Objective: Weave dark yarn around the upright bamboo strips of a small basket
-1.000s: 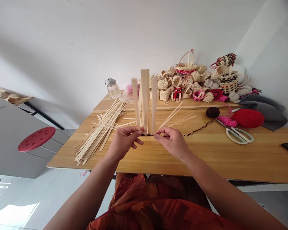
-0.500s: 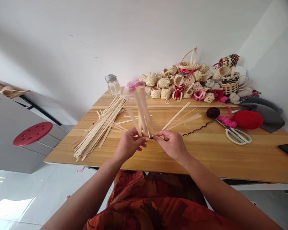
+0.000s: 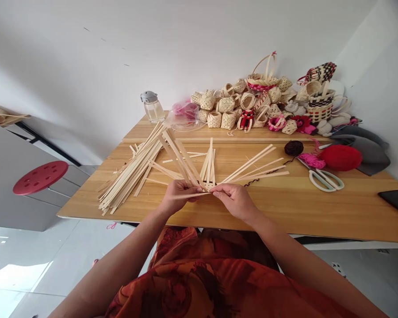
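Between my hands is a small woven piece (image 3: 209, 186) of pale flat strips, with loose ends fanning out left, right and away from me. My left hand (image 3: 181, 194) is closed on its left side, pinching strips near the front edge. On the right edge, my right hand (image 3: 234, 198) pinches with thumb and fingers. Dark yarn (image 3: 252, 182) shows along the weave and trails right to a dark brown yarn ball (image 3: 293, 148). The strip ends under my fingers are partly hidden.
A bundle of loose strips (image 3: 129, 176) lies to the left. Small woven baskets (image 3: 227, 119) are piled at the back, beside a water jar (image 3: 153, 108). Scissors (image 3: 327, 180), a red yarn ball (image 3: 341, 157) and a phone (image 3: 396, 203) lie right. A red stool (image 3: 40, 177) stands left.
The upright, blurred strips have dropped outward; the woven piece now lies lower and flatter, with strips fanned away and to both sides. Both hands still pinch its near edge.
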`<state>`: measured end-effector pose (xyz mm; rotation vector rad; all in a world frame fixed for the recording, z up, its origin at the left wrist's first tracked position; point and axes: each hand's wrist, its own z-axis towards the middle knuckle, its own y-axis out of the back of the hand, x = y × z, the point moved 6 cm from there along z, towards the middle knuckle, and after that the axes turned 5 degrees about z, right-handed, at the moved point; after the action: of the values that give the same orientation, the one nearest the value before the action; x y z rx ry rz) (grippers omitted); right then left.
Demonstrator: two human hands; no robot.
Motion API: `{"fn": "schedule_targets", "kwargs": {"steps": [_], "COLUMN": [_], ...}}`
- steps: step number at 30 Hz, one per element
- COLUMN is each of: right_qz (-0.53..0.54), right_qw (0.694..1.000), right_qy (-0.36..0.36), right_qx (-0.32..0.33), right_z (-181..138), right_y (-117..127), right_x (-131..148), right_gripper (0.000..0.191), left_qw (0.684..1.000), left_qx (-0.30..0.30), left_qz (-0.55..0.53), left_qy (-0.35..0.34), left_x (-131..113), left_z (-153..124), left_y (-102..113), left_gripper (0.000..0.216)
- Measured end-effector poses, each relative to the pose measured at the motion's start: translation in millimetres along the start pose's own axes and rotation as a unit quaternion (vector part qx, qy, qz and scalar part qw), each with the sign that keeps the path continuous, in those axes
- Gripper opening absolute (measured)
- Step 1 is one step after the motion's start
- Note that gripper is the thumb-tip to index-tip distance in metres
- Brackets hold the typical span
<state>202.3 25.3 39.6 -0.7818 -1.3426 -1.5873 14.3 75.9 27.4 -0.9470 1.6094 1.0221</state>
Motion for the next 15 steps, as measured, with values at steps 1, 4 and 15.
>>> {"fn": "schedule_targets", "kwargs": {"steps": [1, 4, 15], "right_qz": [0.007, 0.014, 0.04], "right_qw": [1.0, 1.0, 0.999], "right_qy": [0.003, 0.007, 0.023], "right_qx": [0.001, 0.014, -0.005], "right_z": [-1.5, -3.7, -7.7], "right_y": [-0.8, -2.5, 1.1], "right_x": [-1.8, -6.2, 2.9], "right_gripper": [0.018, 0.019, 0.023], "left_qw": [1.0, 0.999, 0.999], "left_qx": [0.005, 0.015, 0.027], "left_qz": [0.005, 0.034, 0.014], "left_qy": [-0.009, -0.04, -0.033], "left_x": [0.8, 1.2, 0.0], "left_z": [0.8, 2.8, 7.8], "left_y": [-1.1, -2.8, 1.8], "left_gripper": [0.029, 0.025, 0.025]}}
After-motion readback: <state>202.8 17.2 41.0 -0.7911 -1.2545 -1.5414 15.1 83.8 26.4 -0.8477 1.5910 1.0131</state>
